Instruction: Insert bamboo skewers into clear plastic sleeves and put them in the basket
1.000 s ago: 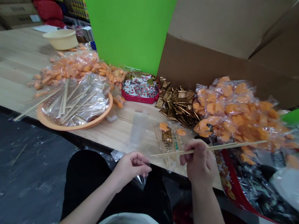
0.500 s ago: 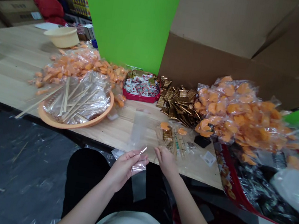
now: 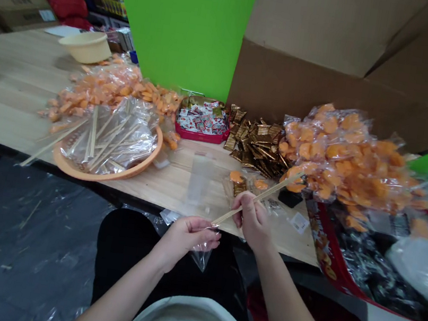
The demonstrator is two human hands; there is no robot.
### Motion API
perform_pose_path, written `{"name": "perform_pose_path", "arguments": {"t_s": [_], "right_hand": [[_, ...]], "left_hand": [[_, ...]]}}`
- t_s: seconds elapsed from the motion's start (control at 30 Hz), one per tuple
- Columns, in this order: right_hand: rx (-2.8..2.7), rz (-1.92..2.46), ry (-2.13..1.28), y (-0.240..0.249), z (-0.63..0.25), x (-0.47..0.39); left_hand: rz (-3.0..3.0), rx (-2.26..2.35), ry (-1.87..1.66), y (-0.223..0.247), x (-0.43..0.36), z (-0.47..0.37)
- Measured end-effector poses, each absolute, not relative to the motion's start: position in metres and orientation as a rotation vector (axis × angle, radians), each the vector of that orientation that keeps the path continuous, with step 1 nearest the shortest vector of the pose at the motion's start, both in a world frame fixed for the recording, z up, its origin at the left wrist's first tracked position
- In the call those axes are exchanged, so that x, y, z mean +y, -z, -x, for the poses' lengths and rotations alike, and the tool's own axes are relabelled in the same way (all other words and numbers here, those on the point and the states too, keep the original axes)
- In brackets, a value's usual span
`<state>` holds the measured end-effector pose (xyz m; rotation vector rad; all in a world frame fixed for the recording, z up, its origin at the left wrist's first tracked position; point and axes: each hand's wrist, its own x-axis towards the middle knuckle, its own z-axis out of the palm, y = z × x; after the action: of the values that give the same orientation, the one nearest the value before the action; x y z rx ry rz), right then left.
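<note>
My left hand (image 3: 186,239) is closed on a clear plastic bag (image 3: 201,257) over my lap, the bag's lower end hanging below the fingers. Between the fingers of my right hand (image 3: 252,220) are thin wooden sticks (image 3: 274,189), slanting up to the right. Their lower ends meet the bag's mouth at my left fingertips; whether they are inside it I cannot tell. Just beyond my right hand, on the table, lie a gold packet (image 3: 239,187) and an orange disc-shaped piece (image 3: 261,184). A flat clear bag (image 3: 200,180) rests on the tabletop beyond my left hand.
An orange basket (image 3: 104,177) of bagged sticks stands left. Behind are a red tray (image 3: 200,136) of small sachets and piled gold packets (image 3: 260,145). Bagged orange pieces (image 3: 339,152) heap at right, above a red box (image 3: 329,253). A green panel (image 3: 181,27) and cardboard (image 3: 309,83) stand behind.
My right hand has risen from the table edge and now shows sticks in its grip, their ends brought to the bag. My left hand has stayed nearly in place, still holding the bag.
</note>
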<state>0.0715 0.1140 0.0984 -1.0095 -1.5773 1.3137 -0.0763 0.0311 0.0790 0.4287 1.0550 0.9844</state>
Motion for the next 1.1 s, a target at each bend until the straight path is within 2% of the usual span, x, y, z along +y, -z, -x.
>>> {"name": "perform_pose_path", "arguments": {"t_s": [0.13,0.23,0.4,0.47,0.63,0.77,0.87,1.03,1.1], "right_hand": [[-1.602,1.009,-1.535,-0.089,-0.069,0.106],[-1.752,0.984,-1.560,-0.085,-0.069,0.104],[-1.364,0.968,-1.110,-0.091,-0.082,0.130],[-1.406,0.974,-0.981,-0.099,-0.086,0.132],[-2.095,0.821,-1.190,-0.106,-0.078,0.096],[-1.633,1.046,-1.234,-0.094,-0.075,0.084],[-1.661,1.164,-1.303,-0.091,-0.074,0.086],[-2.008,1.156,-0.888,-0.099,-0.068,0.080],[-2.069,1.109,-0.820,-0.103,-0.066,0.079]], "left_hand": [[-0.487,0.987,-0.907,-0.078,0.030,0.081],[-0.542,0.931,-0.877,-0.077,0.031,0.081],[-0.595,0.968,-0.840,-0.075,0.032,0.078],[-0.585,0.978,-0.828,-0.077,0.034,0.077],[-0.609,0.970,-0.969,-0.087,0.041,0.080],[-0.592,1.002,-1.064,-0.088,0.040,0.082],[-0.615,1.007,-1.110,-0.083,0.035,0.079],[-0.621,0.929,-1.116,-0.086,0.029,0.075],[-0.591,0.923,-1.149,-0.089,0.029,0.075]]}}
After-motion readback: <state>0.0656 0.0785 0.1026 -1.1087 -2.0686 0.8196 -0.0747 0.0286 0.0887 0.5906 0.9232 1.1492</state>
